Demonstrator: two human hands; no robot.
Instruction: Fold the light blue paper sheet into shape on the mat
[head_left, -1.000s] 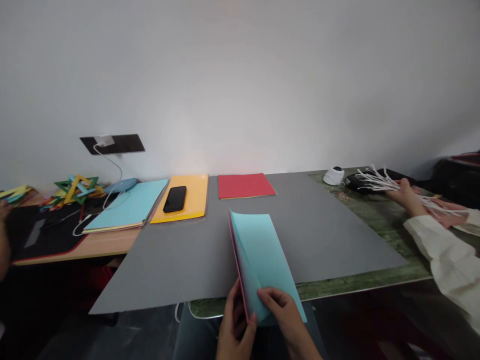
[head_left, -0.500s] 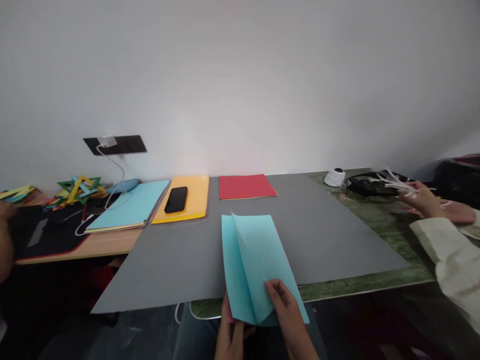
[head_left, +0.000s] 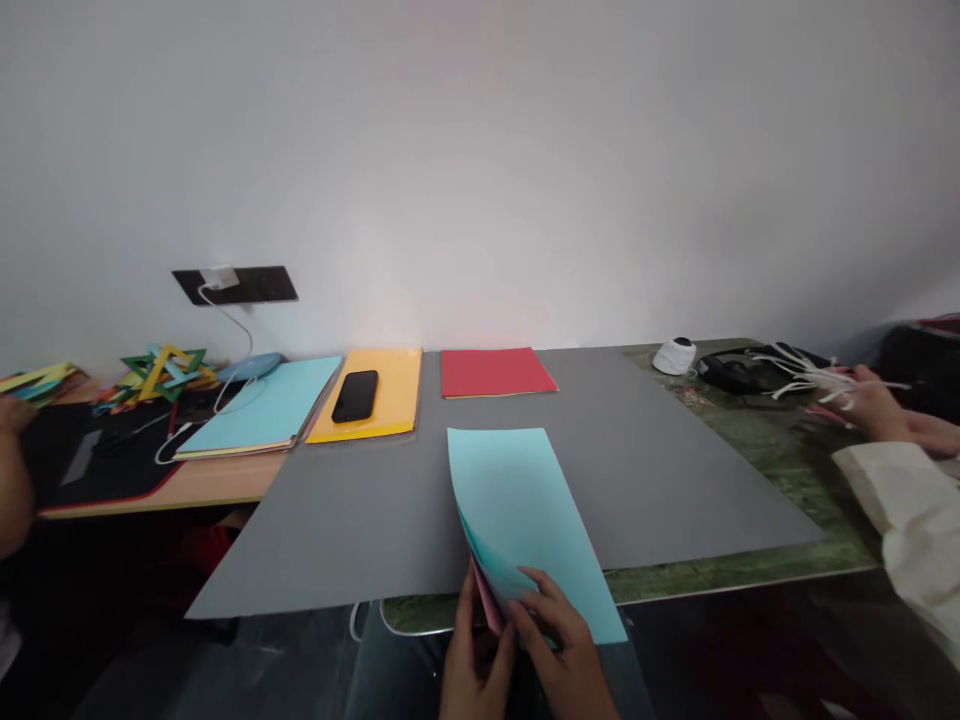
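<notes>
A small stack of light-blue paper (head_left: 536, 500) lies in front of me, its far part on the grey sheet (head_left: 630, 440) and its near edge reaching past the table edge. Pink paper (head_left: 489, 600) shows beneath its lifted left corner. My left hand (head_left: 480, 650) is closed at that corner, its thumb and fingers gripping the pink and blue edges. Beside it, my right hand (head_left: 555, 640) pinches the curled near-left edge of the top blue sheet. The fingertips of both hands almost meet, partly hiding the corner.
Red paper (head_left: 495, 372) lies near the wall. A black phone (head_left: 355, 396) rests on yellow paper (head_left: 401, 400), beside another blue paper stack (head_left: 270, 400). At right, a person's hand (head_left: 874, 405) holds white strands. Folded paper stars (head_left: 165, 372) and another person's arm (head_left: 13, 480) are at left.
The top blue sheet, which stood in a fold down the middle, now lies flatter across the stack. My right hand has moved left to the corner, close to my left hand.
</notes>
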